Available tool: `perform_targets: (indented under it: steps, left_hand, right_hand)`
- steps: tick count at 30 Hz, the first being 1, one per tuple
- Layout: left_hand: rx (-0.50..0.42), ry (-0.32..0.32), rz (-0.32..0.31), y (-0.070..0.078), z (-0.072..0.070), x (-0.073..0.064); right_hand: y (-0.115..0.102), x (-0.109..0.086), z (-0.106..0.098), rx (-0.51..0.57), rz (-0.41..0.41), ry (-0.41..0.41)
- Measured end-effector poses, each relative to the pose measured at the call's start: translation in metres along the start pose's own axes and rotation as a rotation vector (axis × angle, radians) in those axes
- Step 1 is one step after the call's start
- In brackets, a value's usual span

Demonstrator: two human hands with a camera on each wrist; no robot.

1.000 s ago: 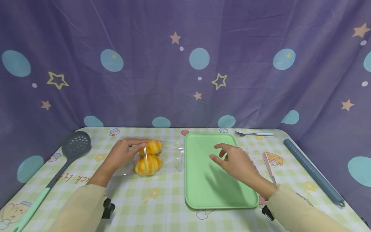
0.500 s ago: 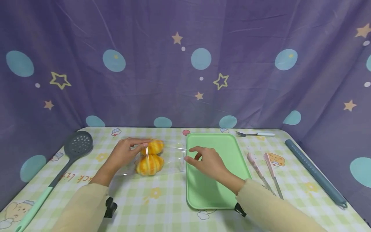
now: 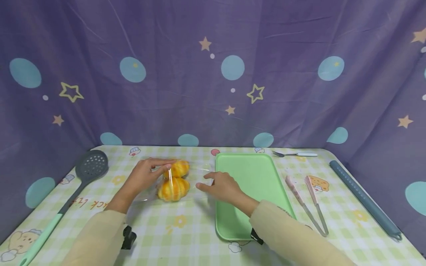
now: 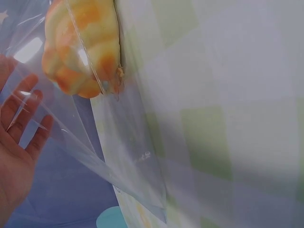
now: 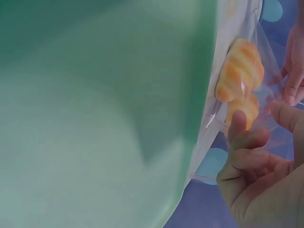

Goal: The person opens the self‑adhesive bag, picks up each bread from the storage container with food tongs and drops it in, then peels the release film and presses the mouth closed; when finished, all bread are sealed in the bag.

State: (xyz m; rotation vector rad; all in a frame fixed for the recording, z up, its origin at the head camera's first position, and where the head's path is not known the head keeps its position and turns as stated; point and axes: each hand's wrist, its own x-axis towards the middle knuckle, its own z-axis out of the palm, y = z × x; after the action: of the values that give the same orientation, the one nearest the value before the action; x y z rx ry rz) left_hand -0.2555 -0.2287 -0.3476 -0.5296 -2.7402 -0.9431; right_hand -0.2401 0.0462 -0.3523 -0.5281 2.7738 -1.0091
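A clear plastic bag (image 3: 199, 173) lies left of the green tray (image 3: 247, 218). Inside it, two croissant-shaped breads, a rear one (image 3: 179, 168) and a front one (image 3: 173, 189), sit close together. My left hand (image 3: 148, 175) holds the film at the bag's left side, beside the rear bread; in the left wrist view its fingers (image 4: 35, 95) show through the plastic. Over the tray's left edge, my right hand (image 3: 221, 186) reaches to the bag's right end, thumb and index finger apart; whether it touches the film is unclear.
A slotted skimmer (image 3: 91, 166) lies at far left. Right of the tray are pink-tipped tongs (image 3: 311, 207), with a fork (image 3: 294, 154) behind them and a long grey-blue bar (image 3: 364, 199) along the right side. A purple curtain (image 3: 186, 81) hangs behind the table.
My right hand has moved left from above the tray to the bag's right end, bringing the tongs into full view. The left hand stays at the bag; the head view has shifted slightly.
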Motion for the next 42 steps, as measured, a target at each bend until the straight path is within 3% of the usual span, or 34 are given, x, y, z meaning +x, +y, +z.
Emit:
perform_targets:
  steps: [7, 20, 26, 31, 35, 42]
  left_hand:
    - [-0.005, 0.002, -0.004, 0.002, 0.000, -0.001]
    - [-0.009, -0.009, -0.009, 0.000, 0.000, 0.000]
    - [0.016, -0.003, -0.003, 0.000, 0.000, 0.001]
    - [0.037, -0.007, 0.006, 0.002, -0.001, 0.001]
    - [0.036, -0.042, -0.001, 0.002, -0.002, 0.002]
    - [0.006, -0.156, -0.038, 0.004, -0.003, 0.007]
  right_hand:
    - [-0.003, 0.008, 0.005, -0.040, 0.055, -0.035]
    - [-0.007, 0.014, 0.009, 0.019, -0.012, -0.033]
    - [-0.007, 0.011, 0.009, 0.068, -0.064, 0.012]
    - [-0.005, 0.006, 0.007, 0.066, -0.183, -0.006]
    - [-0.003, 0.003, 0.006, 0.051, -0.267, -0.052]
    - [-0.001, 0.000, 0.008, 0.019, -0.306, -0.102]
